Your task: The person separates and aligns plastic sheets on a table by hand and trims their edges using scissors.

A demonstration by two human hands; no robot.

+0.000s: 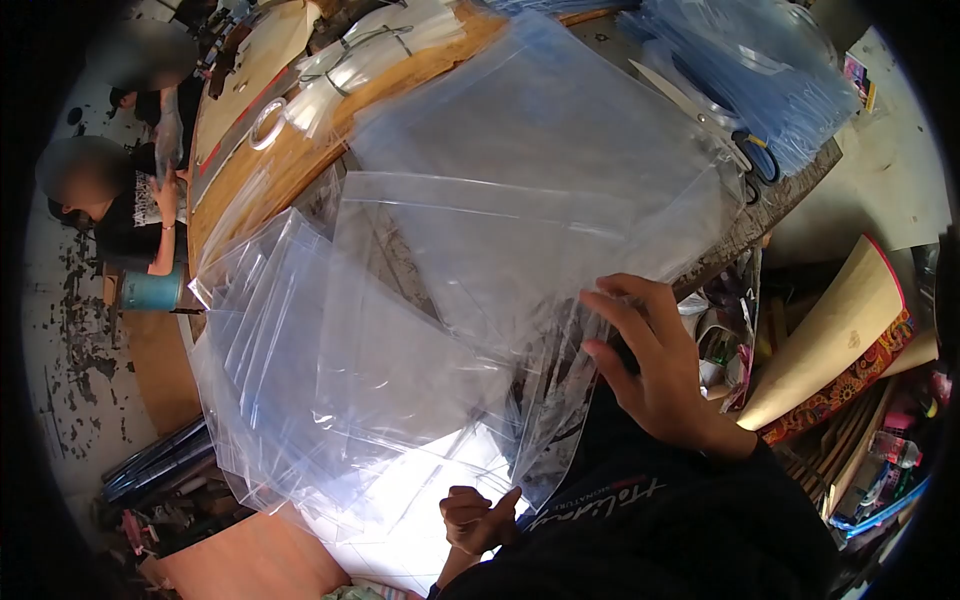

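Observation:
My left hand is closed at the bottom, its thumb and finger at the lower corner of a clear plastic sheet that hangs in front of my body. Higher up, my right hand has its fingers apart, with the fingertips close to or touching the same sheet's upper right edge. Overlapping clear plastic sheets, some fanned out, spread to the left of my hands. A larger stack of clear sheets lies on the table behind them. Scissors with black and yellow handles lie at its right.
Bluish plastic sheets are heaped at the far right of the table. A roll of tape and bundled plastic strips lie at the back left. Two people are at the left. A rolled mat leans at the right.

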